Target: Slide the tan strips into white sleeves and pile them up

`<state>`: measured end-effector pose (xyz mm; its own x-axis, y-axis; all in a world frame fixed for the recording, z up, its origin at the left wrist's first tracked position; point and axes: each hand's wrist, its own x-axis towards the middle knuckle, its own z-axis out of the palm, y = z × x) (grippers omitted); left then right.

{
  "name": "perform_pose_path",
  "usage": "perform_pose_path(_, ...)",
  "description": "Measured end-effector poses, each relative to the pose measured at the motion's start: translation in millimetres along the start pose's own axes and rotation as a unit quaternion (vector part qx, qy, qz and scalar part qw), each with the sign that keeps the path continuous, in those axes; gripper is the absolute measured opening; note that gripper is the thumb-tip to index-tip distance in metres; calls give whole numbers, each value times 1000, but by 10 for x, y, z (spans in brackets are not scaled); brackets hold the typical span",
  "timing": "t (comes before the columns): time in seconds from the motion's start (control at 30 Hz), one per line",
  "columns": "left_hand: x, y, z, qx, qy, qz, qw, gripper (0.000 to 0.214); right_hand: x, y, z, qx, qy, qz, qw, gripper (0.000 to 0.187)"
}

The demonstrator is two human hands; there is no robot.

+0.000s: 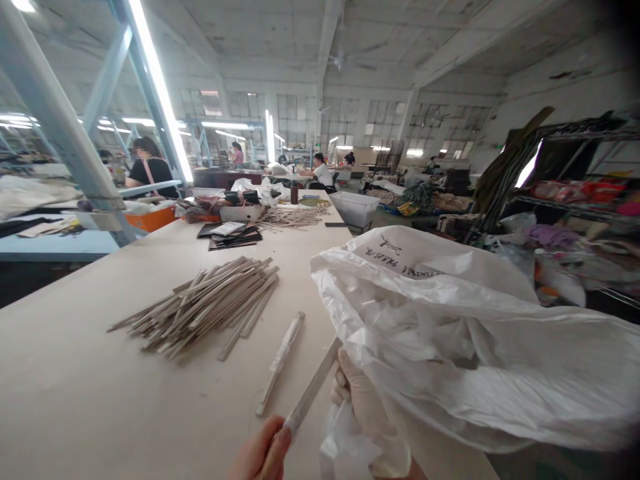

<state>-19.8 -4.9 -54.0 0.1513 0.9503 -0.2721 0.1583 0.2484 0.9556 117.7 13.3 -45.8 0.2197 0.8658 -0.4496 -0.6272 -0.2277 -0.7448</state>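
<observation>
My left hand (264, 450), bare, pinches the near end of a flat greyish strip (314, 385) between thumb and fingers. The strip slants up and away to my right hand (357, 393), which wears a pale glove and has its fingers curled closed at the far end. Thin clear plastic (347, 437) hangs below the gloved hand. Right beside it lies a big white plastic bag (465, 353) with dark handwriting, its mouth gaping. A bundle wrapped in white film (281, 363) rests on the table left of the strip. Farther left is a loose pile of similar strips (205, 307).
Dark flat pieces (233, 235) lie on the table (75, 373) beyond the pile, near an orange bin (150, 217). More thin strips (290, 217) are at the far end. A translucent tub (354, 208) stands past the table. Blue metal posts rise at left; loaded shelves (575, 200) stand right.
</observation>
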Motion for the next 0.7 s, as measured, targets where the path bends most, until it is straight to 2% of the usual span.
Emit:
perform_pose_path(0.03, 18, -5, 20, 0, -1, -1, 1000, 48, 9, 2, -6, 9, -6, -3, 1000, 41)
perform_pose_path(0.17, 116, 11, 110, 2, -14, -12, 1000, 47, 79, 94, -21, -15, -66, 86, 994, 41)
perform_pose_path(0.27, 200, 34, 139, 48, -23, 6, 999, 46, 176, 66, -51, 26, -72, 60, 995, 37)
perform_pose_path(0.4, 418, 96, 150, 113, -19, 17, 993, 41, 228, -48, -63, 41, -122, 100, 987, 31)
perform_pose_path(0.47, 584, 130, 118, 134, -10, 20, 991, 38, 216, -129, -79, 67, -129, 115, 983, 28)
perform_pose_path(0.57, 786, 177, -16, 165, 9, 23, 986, 38, 199, -278, -147, 119, -149, 144, 971, 33)
perform_pose_path(0.63, 805, 227, -125, 190, 35, 42, 980, 39, 187, -344, -195, 149, -143, 147, 967, 33)
perform_pose_path(0.7, 703, 286, -185, 209, 63, 83, 972, 43, 170, -353, -205, 162, -115, 122, 973, 29)
